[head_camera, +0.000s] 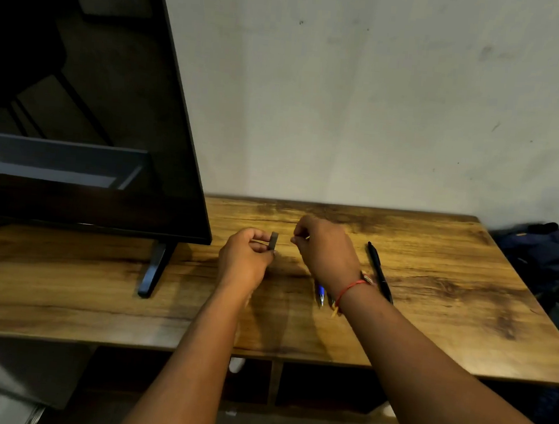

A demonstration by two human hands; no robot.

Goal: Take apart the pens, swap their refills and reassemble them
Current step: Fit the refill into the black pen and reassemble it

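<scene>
Held above the middle of the surface (430,326): a short dark pen piece (274,240) clamped in the curled fingers of the left hand (245,259), and what looks like a thin yellowish refill (307,237) pinched at the fingertips of the right hand (327,251), close together yet not touching. Probably light, slim, slippery and easily bent, so best gripped near the end and fed in straight, never forced. Lying flat just right of the right hand, a black pen (379,271); partly hidden under that wrist, a blue pen (320,291).
</scene>
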